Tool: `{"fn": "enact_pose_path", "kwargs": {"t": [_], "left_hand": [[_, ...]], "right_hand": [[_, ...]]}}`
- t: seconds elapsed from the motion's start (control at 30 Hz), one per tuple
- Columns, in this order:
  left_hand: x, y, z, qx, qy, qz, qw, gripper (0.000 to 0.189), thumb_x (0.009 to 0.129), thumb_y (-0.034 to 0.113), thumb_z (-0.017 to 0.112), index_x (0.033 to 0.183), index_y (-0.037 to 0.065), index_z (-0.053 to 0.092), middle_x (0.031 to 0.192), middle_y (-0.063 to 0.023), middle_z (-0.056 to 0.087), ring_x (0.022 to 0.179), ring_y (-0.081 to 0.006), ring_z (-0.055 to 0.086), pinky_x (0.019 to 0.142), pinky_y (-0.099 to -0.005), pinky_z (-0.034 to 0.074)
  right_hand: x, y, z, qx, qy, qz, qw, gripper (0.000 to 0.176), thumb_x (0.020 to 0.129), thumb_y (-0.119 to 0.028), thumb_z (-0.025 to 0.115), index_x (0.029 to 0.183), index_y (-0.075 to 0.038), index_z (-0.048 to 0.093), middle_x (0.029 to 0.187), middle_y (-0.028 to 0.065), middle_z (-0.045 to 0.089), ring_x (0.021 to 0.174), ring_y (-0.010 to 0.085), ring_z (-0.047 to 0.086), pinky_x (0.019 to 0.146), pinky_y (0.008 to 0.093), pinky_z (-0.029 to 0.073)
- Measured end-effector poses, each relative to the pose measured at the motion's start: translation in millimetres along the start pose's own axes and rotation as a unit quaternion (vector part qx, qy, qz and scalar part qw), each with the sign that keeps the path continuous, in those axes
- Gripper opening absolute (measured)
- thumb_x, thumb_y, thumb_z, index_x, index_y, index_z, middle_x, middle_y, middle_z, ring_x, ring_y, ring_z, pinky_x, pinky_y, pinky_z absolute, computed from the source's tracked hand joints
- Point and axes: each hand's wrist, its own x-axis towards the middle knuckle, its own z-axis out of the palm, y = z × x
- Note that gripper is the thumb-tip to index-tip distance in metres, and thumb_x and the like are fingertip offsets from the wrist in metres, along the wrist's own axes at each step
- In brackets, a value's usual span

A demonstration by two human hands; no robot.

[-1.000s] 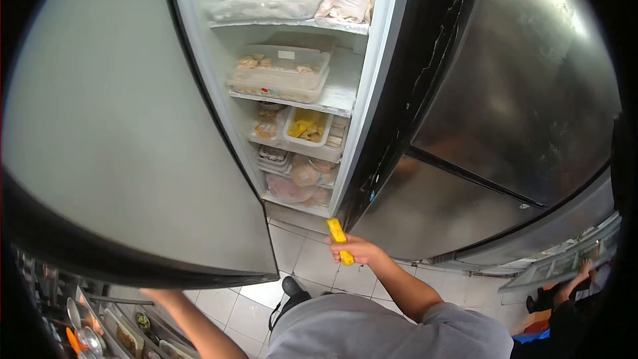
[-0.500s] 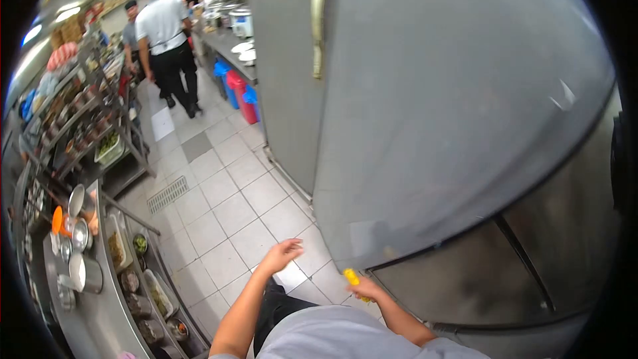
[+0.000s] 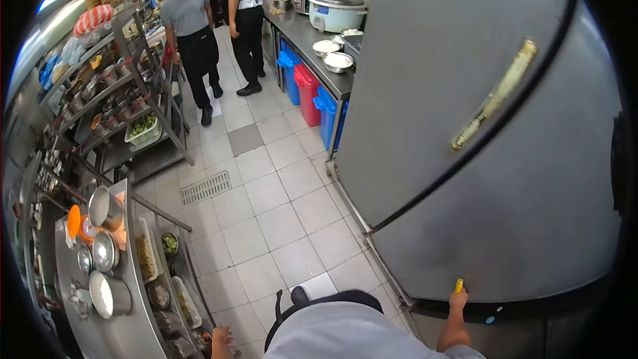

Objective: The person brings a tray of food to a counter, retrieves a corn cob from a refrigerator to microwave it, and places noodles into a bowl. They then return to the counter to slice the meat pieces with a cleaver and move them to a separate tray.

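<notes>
My right hand [image 3: 458, 300] is closed around a small yellow object [image 3: 459, 284], of which only the tip shows above the fingers; its kind I cannot tell. That hand is at the lower part of the big grey metal refrigerator [image 3: 425, 159], overlapping its front in this view. A worn, pale yellow handle [image 3: 495, 93] runs along the refrigerator's upper door. My left hand [image 3: 222, 340] hangs low beside the steel shelf unit on the left, holding nothing, its fingers loosely apart. The forearm is partly cut off by the frame.
A steel counter [image 3: 136, 319] on the left carries pots [image 3: 109, 294] and an orange lid [image 3: 74, 222]. Ahead, people [image 3: 191, 33] stand in the tiled aisle [image 3: 279, 206]. Blue and red bins [image 3: 307, 93] stand under the right counter, which bears rice cookers [image 3: 337, 10] and bowls [image 3: 338, 61].
The view has turned left and shifted. My left hand has dropped toward the shelf; my right hand has moved right with the yellow object. A person in grey now shows more fully.
</notes>
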Motion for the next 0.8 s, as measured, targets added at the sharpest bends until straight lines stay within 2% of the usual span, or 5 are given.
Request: {"fn": "enact_pose_path", "kwargs": {"t": [0.07, 0.13, 0.27, 0.43, 0.8], "left_hand": [[10, 54, -6, -0.045, -0.012, 0.031, 0.998, 0.035, 0.102, 0.027, 0.063, 0.129, 0.005, 0.06, 0.098, -0.0159, 0.069, 0.066, -0.0303, 0.067, 0.05, -0.0444, 0.054], [32, 112, -1, -0.086, -0.017, 0.087, 0.992, 0.038, 0.101, 0.029, 0.063, 0.134, 0.01, 0.058, 0.099, -0.0156, 0.069, 0.063, -0.0318, 0.066, 0.05, -0.0433, 0.055], [70, 284, 75, -0.045, -0.036, 0.178, 0.982, 0.039, 0.099, 0.031, 0.067, 0.129, 0.007, 0.062, 0.101, -0.0118, 0.071, 0.072, -0.0243, 0.068, 0.057, -0.0374, 0.056], [68, 518, 181, 0.014, -0.104, 0.298, 0.949, 0.044, 0.096, 0.033, 0.073, 0.13, 0.007, 0.065, 0.099, -0.0076, 0.073, 0.074, -0.0177, 0.068, 0.059, -0.0321, 0.054], [47, 912, 248, 0.036, -0.143, 0.319, 0.936, 0.049, 0.097, 0.037, 0.075, 0.136, 0.008, 0.064, 0.111, -0.0068, 0.074, 0.08, -0.0159, 0.068, 0.066, -0.0312, 0.056]], "right_hand": [[8, -18, 26, 0.004, 0.025, -0.03, 0.999, 0.034, 0.082, -0.014, 0.076, 0.111, 0.001, 0.069, 0.097, 0.0215, 0.075, 0.092, 0.0432, 0.073, 0.081, 0.0504, 0.058], [-11, -88, 14, 0.044, -0.178, 0.079, 0.98, 0.043, 0.08, -0.02, 0.082, 0.114, 0.001, 0.07, 0.094, 0.0188, 0.075, 0.086, 0.0363, 0.074, 0.075, 0.0473, 0.059], [13, -208, 118, -0.024, -0.359, 0.041, 0.932, 0.044, 0.082, -0.025, 0.087, 0.11, 0.003, 0.068, 0.092, 0.0144, 0.074, 0.079, 0.0271, 0.073, 0.068, 0.0462, 0.058], [51, -468, 249, 0.018, -0.4, -0.175, 0.899, 0.064, 0.075, -0.036, 0.094, 0.118, 0.001, 0.066, 0.098, 0.0159, 0.075, 0.077, 0.0249, 0.073, 0.071, 0.0429, 0.06], [88, -1134, 338, 0.223, -0.563, -0.437, 0.666, 0.037, 0.082, -0.033, 0.088, 0.096, -0.006, 0.067, 0.077, 0.0061, 0.069, 0.062, 0.0155, 0.063, 0.06, 0.0349, 0.054]]}}
